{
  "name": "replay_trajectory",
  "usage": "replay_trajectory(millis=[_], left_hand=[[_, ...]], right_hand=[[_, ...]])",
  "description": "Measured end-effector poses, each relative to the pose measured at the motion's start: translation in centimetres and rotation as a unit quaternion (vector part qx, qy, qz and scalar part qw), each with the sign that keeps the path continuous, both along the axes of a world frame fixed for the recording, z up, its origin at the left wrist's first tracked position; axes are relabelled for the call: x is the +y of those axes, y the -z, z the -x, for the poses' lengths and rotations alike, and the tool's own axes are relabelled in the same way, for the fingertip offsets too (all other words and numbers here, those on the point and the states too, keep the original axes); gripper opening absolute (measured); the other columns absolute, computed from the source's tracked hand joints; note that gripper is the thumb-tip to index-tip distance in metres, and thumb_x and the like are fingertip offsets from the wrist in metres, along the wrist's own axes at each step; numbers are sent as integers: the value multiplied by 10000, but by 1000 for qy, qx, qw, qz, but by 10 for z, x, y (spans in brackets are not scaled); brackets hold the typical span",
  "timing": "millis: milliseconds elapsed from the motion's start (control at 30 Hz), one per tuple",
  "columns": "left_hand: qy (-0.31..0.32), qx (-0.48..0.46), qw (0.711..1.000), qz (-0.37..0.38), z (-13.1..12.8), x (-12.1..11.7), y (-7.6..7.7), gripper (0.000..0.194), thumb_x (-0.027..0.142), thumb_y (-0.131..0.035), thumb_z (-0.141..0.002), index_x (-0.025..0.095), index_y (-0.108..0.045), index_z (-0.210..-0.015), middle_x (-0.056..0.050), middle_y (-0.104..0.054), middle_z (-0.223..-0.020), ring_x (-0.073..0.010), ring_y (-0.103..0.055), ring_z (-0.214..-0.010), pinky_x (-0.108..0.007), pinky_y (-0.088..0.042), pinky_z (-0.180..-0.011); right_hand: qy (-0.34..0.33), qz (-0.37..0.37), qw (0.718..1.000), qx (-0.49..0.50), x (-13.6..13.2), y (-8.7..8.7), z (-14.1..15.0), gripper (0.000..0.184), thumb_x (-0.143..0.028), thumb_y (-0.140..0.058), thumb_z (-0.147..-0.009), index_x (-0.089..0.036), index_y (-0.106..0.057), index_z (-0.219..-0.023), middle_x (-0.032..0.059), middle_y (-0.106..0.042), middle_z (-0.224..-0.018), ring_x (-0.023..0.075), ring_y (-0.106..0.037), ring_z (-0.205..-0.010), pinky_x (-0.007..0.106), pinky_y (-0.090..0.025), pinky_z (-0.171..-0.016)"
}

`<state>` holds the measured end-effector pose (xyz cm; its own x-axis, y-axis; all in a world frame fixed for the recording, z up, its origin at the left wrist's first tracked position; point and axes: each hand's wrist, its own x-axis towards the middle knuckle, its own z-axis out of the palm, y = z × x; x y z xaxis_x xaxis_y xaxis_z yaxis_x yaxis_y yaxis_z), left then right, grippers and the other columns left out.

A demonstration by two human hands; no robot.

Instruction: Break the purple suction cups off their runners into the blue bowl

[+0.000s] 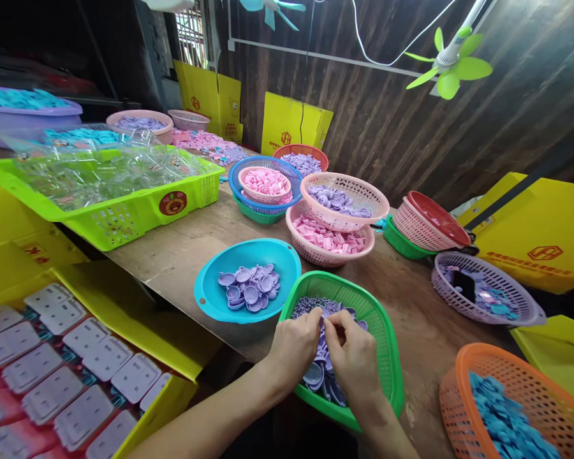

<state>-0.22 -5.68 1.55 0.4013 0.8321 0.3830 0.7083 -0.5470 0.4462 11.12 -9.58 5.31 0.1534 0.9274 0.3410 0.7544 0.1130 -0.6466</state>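
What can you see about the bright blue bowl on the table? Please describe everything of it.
The bright blue bowl looks round and shallow, smooth like plastic, with a small hole visible near its left rim. It sits upright on the wooden table, beside the green basket; whether they touch is unclear. A loose heap of small, rounded lavender pieces lies in its middle, leaving much of its sloping wall bare.

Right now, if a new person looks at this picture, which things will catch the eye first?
Probably the bright green plastic basket of small purple pieces at lower centre, with the left hand and right hand meeting above it. Then the lime-green crate of clear plastic bags at left, and the lime-green bladed fan at upper right.
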Motion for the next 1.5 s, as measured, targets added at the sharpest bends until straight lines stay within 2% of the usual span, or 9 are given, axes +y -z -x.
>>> replay_trajectory(millis=[267, 400, 567, 700, 867, 1033, 1233, 1367, 1500], left_hand=[[0, -23, 999, 40, 5, -1, 5, 235, 231, -315, -887, 188, -526, -982, -36, -653, -745, -151, -615, -663, -212, -407, -557], [-39, 4, 997, 64, 33, 31, 2, 239, 256, -331, -883, 210, -545, -980, -32, -631, -713, -148, -596, -642, -211, -394, -565], [-200, 86, 975, 37, 78, 84, -4, 311, 220, -396, -849, 110, -487, -1125, -83, -573, -823, -219, -556, -819, -263, -410, -675], [-121, 85, 989, -4, 55, 80, -3, 373, 142, -400, -820, 157, -425, -1191, -86, -535, -1008, -214, -498, -975, -294, -392, -828], [58, 30, 981, 182, -6, 69, 8, 307, 103, -394, -793, 132, -484, -1085, -137, -575, -997, -218, -536, -986, -340, -406, -842], [83, 18, 960, 266, -29, 79, 17, 213, 118, -467, -725, 81, -570, -908, -181, -620, -874, -291, -584, -914, -388, -442, -764], [159, -65, 910, 377, -33, 77, 18, 217, 240, -428, -776, 117, -585, -862, -47, -630, -688, -154, -619, -524, -209, -448, -460], [152, -144, 895, 395, -32, 71, 17, 238, 196, -394, -774, 116, -550, -936, -39, -620, -745, -117, -598, -501, -177, -419, -421], [150, -239, 887, 365, -26, 61, 14, 242, 128, -468, -685, 129, -595, -891, -9, -613, -709, -102, -559, -563, -184, -421, -498]], right_hand=[[-50, 33, 996, 60, 10, 3, 10, 204, -276, -441, -841, -179, -527, -684, -13, -553, -592, 114, -500, -538, 209, -351, -524], [-136, 111, 975, 136, 36, 7, -16, 232, -324, -390, -858, -174, -545, -774, 2, -591, -641, 125, -544, -557, 206, -399, -506], [-78, 163, 979, -91, 77, 43, -63, 145, -220, -455, -789, -174, -587, -750, 17, -607, -679, 149, -562, -644, 237, -396, -593], [-91, 167, 973, -128, 90, 77, -58, 89, -152, -597, -663, -182, -606, -747, 35, -605, -767, 167, -561, -728, 252, -372, -661], [-86, 175, 973, -126, 100, 95, -49, 101, -78, -583, -629, -159, -591, -688, 48, -589, -797, 149, -550, -693, 244, -359, -643], [-91, 171, 979, -68, 99, 89, -66, 112, -130, -513, -689, -153, -569, -595, -5, -554, -566, 125, -510, -576, 216, -354, -560], [-100, 136, 984, 63, 77, 59, -65, 253, -346, -447, -794, -140, -585, -741, -17, -547, -572, 103, -482, -491, 193, -368, -461], [-64, 65, 967, 239, 57, 35, -59, 289, -419, -494, -778, -142, -570, -810, -1, -555, -607, 122, -511, -512, 211, -411, -450], [-29, 39, 975, 218, 39, 19, -52, 266, -413, -473, -810, -160, -551, -829, 17, -583, -667, 133, -533, -552, 230, -435, -503]])
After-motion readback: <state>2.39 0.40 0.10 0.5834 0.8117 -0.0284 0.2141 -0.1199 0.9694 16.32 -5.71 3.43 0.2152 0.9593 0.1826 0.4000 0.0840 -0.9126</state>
